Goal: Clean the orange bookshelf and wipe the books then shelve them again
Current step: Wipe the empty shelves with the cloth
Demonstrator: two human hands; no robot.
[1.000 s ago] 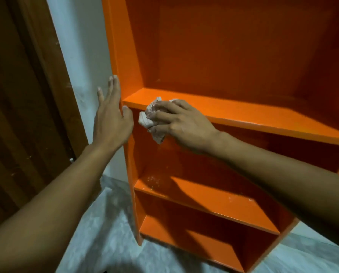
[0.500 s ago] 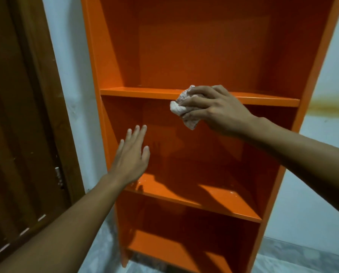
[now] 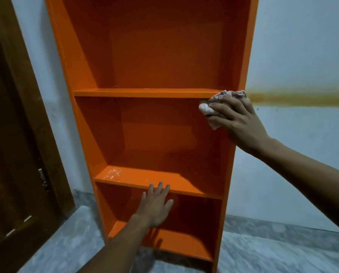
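Observation:
The orange bookshelf [image 3: 152,56] stands upright against the white wall, its shelves bare. My right hand [image 3: 237,119] grips a crumpled pale cloth [image 3: 208,109] and presses it against the right end of the upper shelf board, at the bookshelf's right side panel. My left hand [image 3: 156,205] is held out with straight, spread fingers in front of the lower shelf's front edge. White specks lie on the left part of that lower shelf [image 3: 113,173]. No books are in view.
A dark wooden door [image 3: 15,146] with a hinge stands to the left of the bookshelf. The wall on the right carries a brownish horizontal stain [image 3: 302,98]. Grey marbled floor [image 3: 273,249] runs below.
My right hand has slid the cloth along the upper shelf edge from the left end to the right end. My left hand left the bookshelf's left side and dropped toward the lower shelf.

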